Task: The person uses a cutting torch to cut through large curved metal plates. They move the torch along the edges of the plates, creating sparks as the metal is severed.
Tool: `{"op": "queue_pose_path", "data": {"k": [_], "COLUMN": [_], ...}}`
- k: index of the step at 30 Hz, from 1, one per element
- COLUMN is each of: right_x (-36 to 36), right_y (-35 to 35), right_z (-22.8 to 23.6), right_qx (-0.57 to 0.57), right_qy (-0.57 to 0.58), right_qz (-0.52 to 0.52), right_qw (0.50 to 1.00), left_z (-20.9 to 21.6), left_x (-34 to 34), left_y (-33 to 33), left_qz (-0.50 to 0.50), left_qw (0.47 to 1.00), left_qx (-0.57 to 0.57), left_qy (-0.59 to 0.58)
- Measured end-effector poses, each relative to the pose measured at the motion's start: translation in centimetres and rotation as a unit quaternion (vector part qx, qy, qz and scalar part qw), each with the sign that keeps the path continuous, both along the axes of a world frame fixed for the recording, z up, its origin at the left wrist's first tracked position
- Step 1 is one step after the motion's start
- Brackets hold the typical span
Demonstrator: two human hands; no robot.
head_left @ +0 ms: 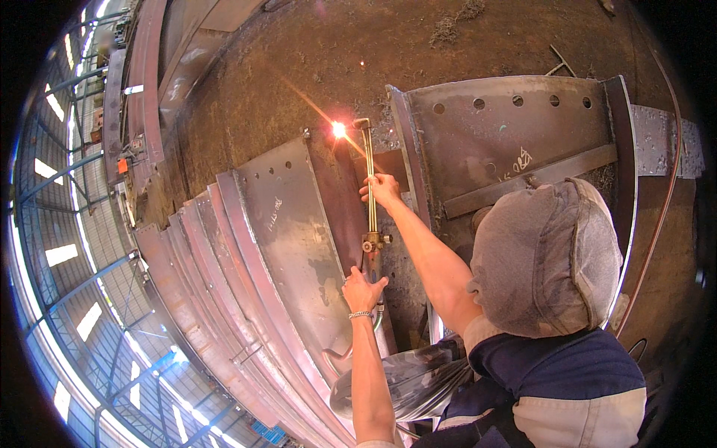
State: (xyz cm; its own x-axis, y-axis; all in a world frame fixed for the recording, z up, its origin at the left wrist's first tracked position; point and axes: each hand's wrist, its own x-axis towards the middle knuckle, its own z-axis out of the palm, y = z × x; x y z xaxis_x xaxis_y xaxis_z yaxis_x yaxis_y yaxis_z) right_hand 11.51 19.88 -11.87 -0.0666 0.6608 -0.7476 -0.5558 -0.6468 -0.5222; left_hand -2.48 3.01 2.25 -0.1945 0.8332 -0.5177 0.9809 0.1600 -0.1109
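A brass cutting torch (372, 213) points away from me, its bent head (361, 122) beside a glaring bright spot (338, 130) that throws sparks. My right hand (384, 190) is closed round the torch's long tubes, part way up. Farther back, my left hand (361, 290), with a bracelet at the wrist, is wrapped over the handle behind the valves (371, 243); its thumb lies along the right side and part of the grip is hidden. Hose fittings show below that hand. Glare hides what the torch tip meets.
Curved steel plates (280, 216) stand in a row at left. A flanged steel piece (508, 119) with several holes lies at right. A large grey cloth form (545, 257), like a cap or hood, blocks the right. A hose (657, 246) runs along the far right.
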Motion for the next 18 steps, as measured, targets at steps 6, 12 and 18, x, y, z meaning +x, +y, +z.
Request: {"op": "queue_pose_path", "data": {"k": [6,12,18], "right_x": [0.20,-0.05,-0.32], "right_y": [-0.11,-0.03,-0.07], "right_z": [0.39,-0.03,-0.49], "right_qx": [0.000,0.004,0.009], "right_qy": [-0.008,-0.008,-0.010], "right_qz": [0.011,0.009,0.003], "right_qw": [1.000,1.000,1.000], "left_z": [0.25,0.23,0.16], "left_x": [0.20,0.15,0.07], "left_y": [0.03,0.07,0.10], "left_qz": [-0.002,-0.002,0.003], "left_qw": [1.000,1.000,1.000], "left_qx": [-0.003,-0.004,-0.007], "left_qy": [0.003,0.005,0.003]}}
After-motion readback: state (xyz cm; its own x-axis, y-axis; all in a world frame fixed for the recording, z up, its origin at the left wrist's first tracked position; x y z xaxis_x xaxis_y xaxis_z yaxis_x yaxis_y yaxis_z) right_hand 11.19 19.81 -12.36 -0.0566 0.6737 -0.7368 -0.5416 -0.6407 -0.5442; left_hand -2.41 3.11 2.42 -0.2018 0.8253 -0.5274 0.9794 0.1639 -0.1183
